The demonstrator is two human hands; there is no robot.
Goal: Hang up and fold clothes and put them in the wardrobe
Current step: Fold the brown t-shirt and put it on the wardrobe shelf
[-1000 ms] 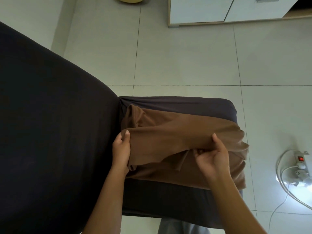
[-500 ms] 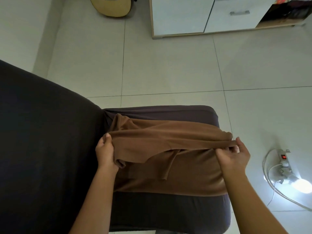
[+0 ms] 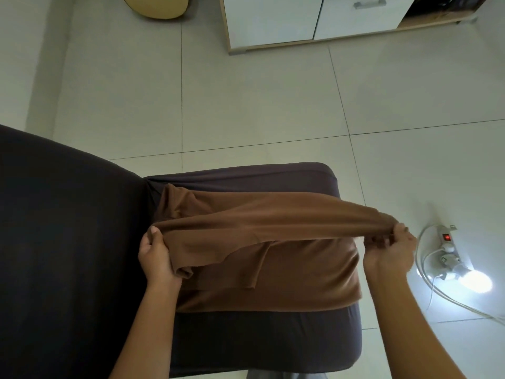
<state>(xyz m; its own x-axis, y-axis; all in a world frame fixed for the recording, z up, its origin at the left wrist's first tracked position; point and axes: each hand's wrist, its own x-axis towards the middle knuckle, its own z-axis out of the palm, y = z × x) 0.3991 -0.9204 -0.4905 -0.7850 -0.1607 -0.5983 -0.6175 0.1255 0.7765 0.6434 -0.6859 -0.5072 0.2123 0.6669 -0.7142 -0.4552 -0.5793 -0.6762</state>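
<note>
Floor (image 3: 246, 99): pale tiles fill the room beyond the seat; a white cabinet (image 3: 273, 20) stands at the far side and a power strip (image 3: 446, 239) lies to the right, its red switch lit.
Sofa (image 3: 68, 242): dark cover, with a seat section (image 3: 246, 337) jutting to the right that carries the clothing.
Brown garment (image 3: 300, 274): lies on the seat section, lower layer flat, upper layer lifted clear of it.
Left hand (image 3: 157, 258): fingers curled round the upper layer's left end, at the same corner beside the sofa's bulk as 1 second ago.
Right hand (image 3: 390, 250): pinches the upper layer's right end; it has slid from the garment's middle out to that end, and is now beyond the seat's right side.
Fold edge (image 3: 273, 228): 1 second ago it sagged in loose creases; now it runs as 1 taut band between the 2 hands. Judged from this, the layer is straightened for laying down neatly; folding looks midway, and the wardrobe step is not yet begun.
</note>
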